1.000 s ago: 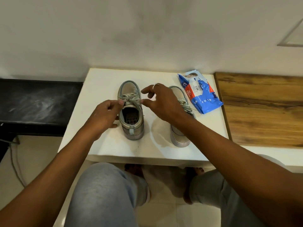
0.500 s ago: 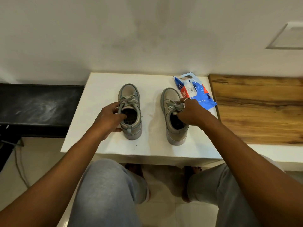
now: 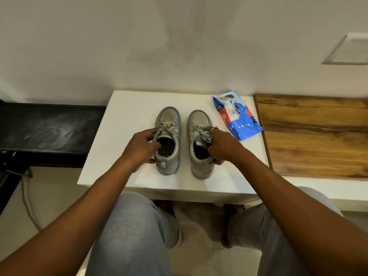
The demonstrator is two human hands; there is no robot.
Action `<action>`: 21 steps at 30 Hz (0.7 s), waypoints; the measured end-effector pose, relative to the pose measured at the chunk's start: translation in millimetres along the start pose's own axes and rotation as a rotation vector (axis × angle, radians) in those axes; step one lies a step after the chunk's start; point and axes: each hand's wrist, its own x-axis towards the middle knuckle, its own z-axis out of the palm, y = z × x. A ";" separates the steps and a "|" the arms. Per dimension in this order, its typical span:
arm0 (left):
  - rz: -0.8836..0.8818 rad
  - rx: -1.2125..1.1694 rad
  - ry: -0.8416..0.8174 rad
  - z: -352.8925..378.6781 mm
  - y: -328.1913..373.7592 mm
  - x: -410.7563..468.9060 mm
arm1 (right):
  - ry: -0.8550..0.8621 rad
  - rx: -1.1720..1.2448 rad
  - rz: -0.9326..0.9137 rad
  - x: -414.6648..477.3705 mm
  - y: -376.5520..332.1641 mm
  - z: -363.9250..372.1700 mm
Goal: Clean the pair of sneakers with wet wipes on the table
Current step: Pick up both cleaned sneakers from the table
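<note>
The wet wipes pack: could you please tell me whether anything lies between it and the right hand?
Nothing visible does. The wet wipes pack lies just beyond and right of the right hand, with only bare table between them. That hand grips the right sneaker, though, and the left hand grips the left sneaker.

We take the wooden slab [image 3: 314,136] as our mark. Behind it rises a pale wall [image 3: 99,46], smudged grey [image 3: 175,50] up and to the left of the slab, with a white square plate [image 3: 350,49] set into it above the slab. A white ledge [image 3: 318,188] runs along its near edge. Far to its left we see a black, dusty bench top [image 3: 49,126], and below that a thin cable [image 3: 27,200] trailing over the light tiled floor [image 3: 55,206].
</note>
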 end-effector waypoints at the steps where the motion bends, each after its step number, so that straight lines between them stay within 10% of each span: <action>1: 0.005 0.002 0.009 0.3 -0.9 -0.3 | 0.007 0.007 -0.028 -1.7 -4.9 5.9; 21: 0.097 0.033 0.304 -197.2 -18.0 -25.3 | 0.061 0.123 -0.361 8.0 -195.6 115.1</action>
